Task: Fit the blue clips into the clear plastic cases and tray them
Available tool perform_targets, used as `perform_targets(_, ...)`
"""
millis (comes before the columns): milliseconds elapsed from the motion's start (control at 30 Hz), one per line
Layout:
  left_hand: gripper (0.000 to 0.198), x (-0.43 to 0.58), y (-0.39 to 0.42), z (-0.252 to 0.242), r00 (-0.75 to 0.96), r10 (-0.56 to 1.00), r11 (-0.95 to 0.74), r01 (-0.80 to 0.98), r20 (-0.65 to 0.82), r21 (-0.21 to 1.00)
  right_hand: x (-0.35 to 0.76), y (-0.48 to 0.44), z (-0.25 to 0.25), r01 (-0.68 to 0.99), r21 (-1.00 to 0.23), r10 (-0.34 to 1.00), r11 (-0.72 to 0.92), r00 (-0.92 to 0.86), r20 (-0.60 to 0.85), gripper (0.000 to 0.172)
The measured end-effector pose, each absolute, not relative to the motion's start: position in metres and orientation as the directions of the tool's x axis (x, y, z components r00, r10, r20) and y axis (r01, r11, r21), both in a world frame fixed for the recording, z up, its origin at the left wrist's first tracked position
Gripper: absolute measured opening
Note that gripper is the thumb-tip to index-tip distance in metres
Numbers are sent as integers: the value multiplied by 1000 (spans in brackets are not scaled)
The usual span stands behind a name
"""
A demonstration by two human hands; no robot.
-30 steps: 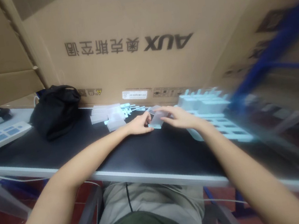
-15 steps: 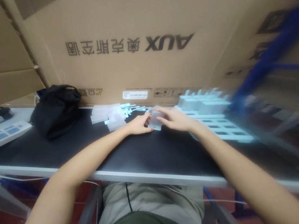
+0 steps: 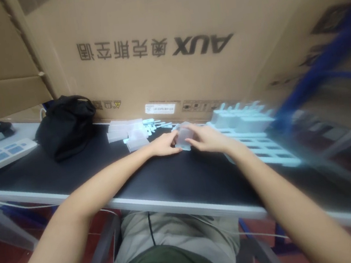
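At the far left of the frame, a white power strip (image 3: 0,154) lies on a pale surface beside the black table (image 3: 156,180). To its right, a black bag (image 3: 65,125) rests on the table, close to the large cardboard box (image 3: 158,12) that fills the upper frame. Right of the bag, a pile of clear plastic pieces (image 3: 126,132) lies near the foot of the cardboard box.

At frame centre, the left hand (image 3: 163,145) rests on the table with its fingers curled together, and its fingertips pinch the left side of a small clear box (image 3: 185,136). This box stands on the table between both hands, just right of the pile. The right hand (image 3: 208,139) pinches its right side and top with the fingers pressed close. Right of that hand lies a pale blue rack (image 3: 258,141), which is blurred. A blue bar (image 3: 323,67) crosses the upper right and is also blurred.
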State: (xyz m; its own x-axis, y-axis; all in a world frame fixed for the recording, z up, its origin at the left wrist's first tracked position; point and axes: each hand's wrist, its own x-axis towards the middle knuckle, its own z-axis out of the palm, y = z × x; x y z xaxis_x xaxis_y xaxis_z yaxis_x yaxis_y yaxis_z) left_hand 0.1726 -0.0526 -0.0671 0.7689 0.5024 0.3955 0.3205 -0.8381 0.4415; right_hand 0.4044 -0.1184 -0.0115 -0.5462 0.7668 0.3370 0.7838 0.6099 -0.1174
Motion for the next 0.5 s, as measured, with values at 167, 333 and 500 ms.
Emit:
perform_targets(167, 47, 172, -48, -70, 762, 505, -843, 332, 406, 424, 402, -120, -10, 770, -119, 750, 627, -555, 360, 54)
perform_targets(333, 50, 172, -49, -71, 754, 515, -837, 338, 408, 431, 397, -121, -11, 754, -155, 744, 638, -552, 375, 40)
perform_targets(500, 38, 169, -54, -59, 688, 533, -810, 247, 493, 532, 402, -115, -16, 721, -309, 770, 620, -486, 413, 33)
